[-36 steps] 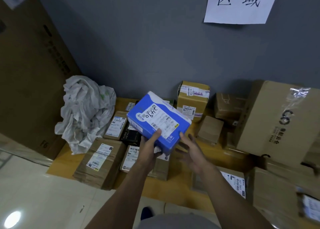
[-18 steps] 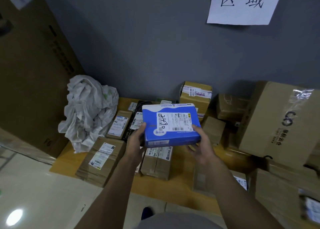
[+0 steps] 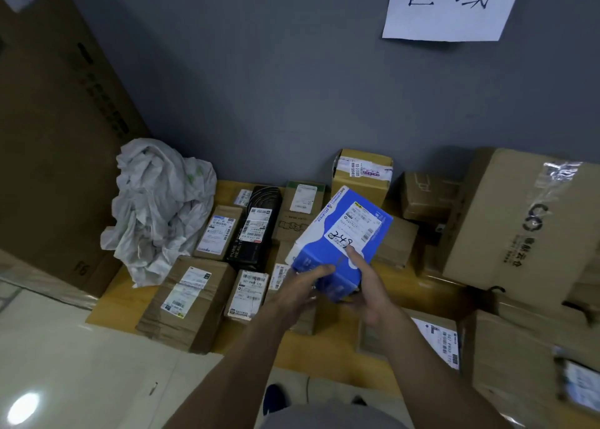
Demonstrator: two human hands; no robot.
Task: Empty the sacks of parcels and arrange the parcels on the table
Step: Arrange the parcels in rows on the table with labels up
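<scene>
A blue parcel (image 3: pixel 341 234) with a white shipping label is held tilted above the wooden table (image 3: pixel 110 302). My right hand (image 3: pixel 367 285) grips its near end, thumb on the label. My left hand (image 3: pixel 298 289) holds the near left corner with its fingers against the blue side. A crumpled white sack (image 3: pixel 156 208) lies at the table's back left. Several brown cardboard parcels and a black box (image 3: pixel 256 227) lie in rows on the table below the blue parcel.
A large brown carton (image 3: pixel 522 224) stands at the right, with more cartons (image 3: pixel 519 363) in front of it. A tall cardboard sheet (image 3: pixel 55 110) leans at the left. The grey wall carries a paper sign (image 3: pixel 451 3). Pale floor lies at the lower left.
The blue parcel has swung from lying level to tilting up and to the right. Both hands have shifted to its near end, and the view has moved closer to the table.
</scene>
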